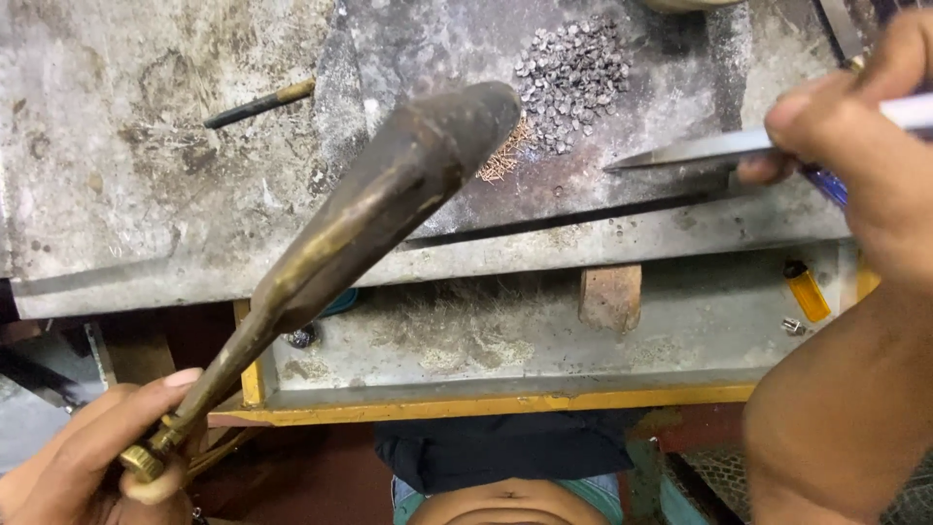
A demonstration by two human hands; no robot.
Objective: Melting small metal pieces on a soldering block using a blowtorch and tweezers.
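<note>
Gripping tweezers (680, 153), right hand (865, 146) cropped

Both hands (87, 457) (865, 126) closed in grips.

Workbench: grey, scorched and stained stone-like slab top (146, 194), edge running left to right. On it: heap of small grey metal beads (573, 83), upper middle; tuft of fine coppery wire (501, 163) touching the heap's lower left side; dark pencil-shaped rod with a yellowish tip (260, 103), well apart, to the left. Below: yellow-rimmed dusty metal tray (505, 399), holding a brown wooden block (610, 295), an orange lighter (807, 292), and a small silvery cap (794, 327).
</note>
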